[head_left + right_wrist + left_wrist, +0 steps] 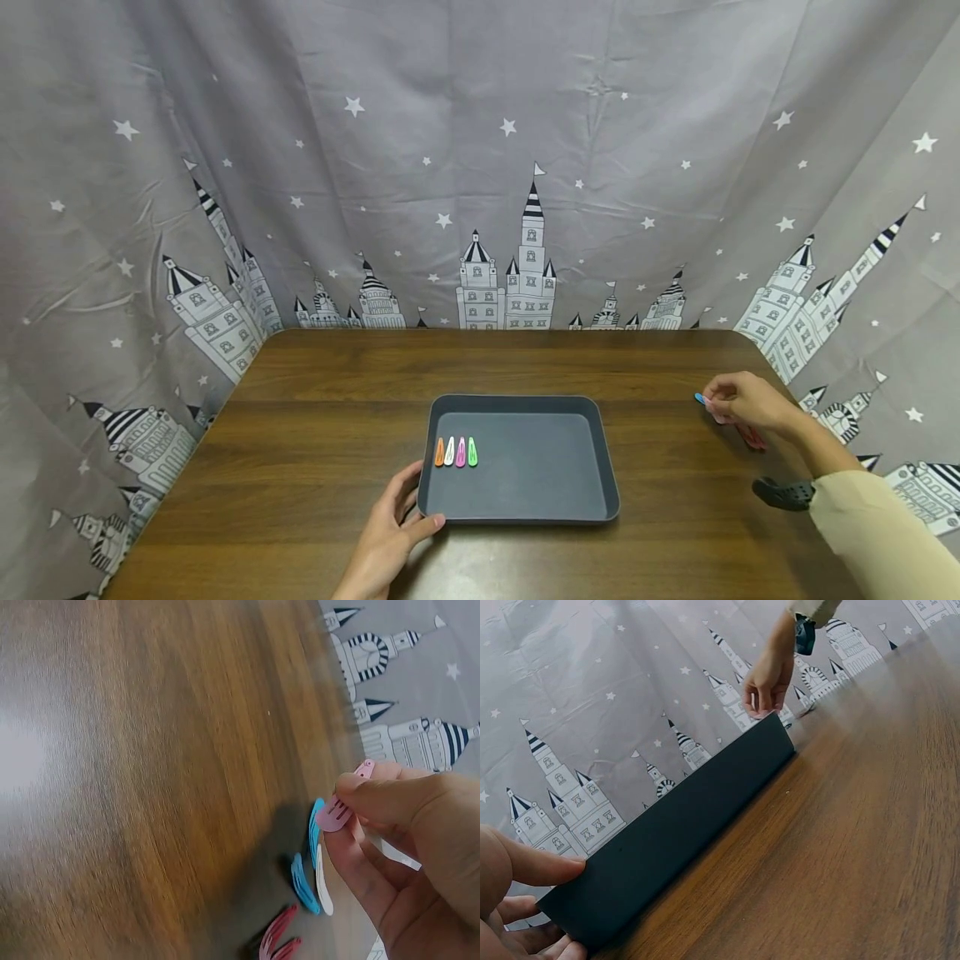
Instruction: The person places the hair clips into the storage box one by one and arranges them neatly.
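A light pink snap hair clip (335, 816) is pinched between the thumb and fingers of my right hand (420, 832), a little above the table's right side. Beneath it lie blue clips (303, 885), a white clip (323, 881) and red clips (277, 930). My left hand (392, 525) grips the near left corner of a dark grey tray (525, 510), thumb on the rim. Inside the tray, along its left side, an orange clip (439, 452), a white clip (449, 451), a pink clip (461, 452) and a green clip (472, 452) stand side by side in a row.
The brown wooden table (315, 417) extends around the tray on all sides. Behind it hangs a grey curtain (405, 150) printed with castles and stars. A dark band (783, 493) circles the right wrist beside a pale sleeve (877, 525).
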### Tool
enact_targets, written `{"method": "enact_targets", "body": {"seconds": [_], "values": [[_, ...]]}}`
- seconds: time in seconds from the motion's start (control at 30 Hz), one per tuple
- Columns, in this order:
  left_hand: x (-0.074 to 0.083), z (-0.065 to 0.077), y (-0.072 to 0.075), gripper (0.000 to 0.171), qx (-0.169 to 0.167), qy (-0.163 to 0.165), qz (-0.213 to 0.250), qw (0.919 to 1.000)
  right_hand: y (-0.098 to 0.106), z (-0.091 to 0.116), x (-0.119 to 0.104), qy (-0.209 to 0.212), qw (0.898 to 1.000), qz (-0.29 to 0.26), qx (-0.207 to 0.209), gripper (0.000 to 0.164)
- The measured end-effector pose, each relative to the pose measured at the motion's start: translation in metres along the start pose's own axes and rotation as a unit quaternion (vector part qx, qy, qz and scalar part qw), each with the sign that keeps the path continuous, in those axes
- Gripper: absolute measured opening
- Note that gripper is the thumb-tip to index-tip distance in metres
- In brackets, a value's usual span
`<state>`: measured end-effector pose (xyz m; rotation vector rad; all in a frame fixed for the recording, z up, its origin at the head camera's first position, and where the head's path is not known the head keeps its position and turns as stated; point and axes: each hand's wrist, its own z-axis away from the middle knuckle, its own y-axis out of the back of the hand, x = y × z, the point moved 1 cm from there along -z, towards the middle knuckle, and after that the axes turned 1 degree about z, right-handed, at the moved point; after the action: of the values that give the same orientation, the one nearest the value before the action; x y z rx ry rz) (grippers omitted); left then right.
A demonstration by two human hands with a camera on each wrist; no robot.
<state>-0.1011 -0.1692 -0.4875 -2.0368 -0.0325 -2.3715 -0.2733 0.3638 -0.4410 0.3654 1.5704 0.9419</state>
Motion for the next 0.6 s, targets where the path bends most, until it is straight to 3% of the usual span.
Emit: {"method": "enact_targets", "body": {"seconds": [0.2, 0.6], "values": [[-0.001, 0.000, 0.000, 0.081, 0.003, 0.008, -0.002, 1.0000, -0.008, -0.006, -0.010, 0.021, 0.999, -0.025, -0.007, 0.004], [-0.002, -0.002, -0.002, 0.082, 0.004, 0.012, 0.002, 0.9999, -0.032, -0.025, -0.036, 0.012, 0.993, -0.114, -0.035, 0.011]]}}
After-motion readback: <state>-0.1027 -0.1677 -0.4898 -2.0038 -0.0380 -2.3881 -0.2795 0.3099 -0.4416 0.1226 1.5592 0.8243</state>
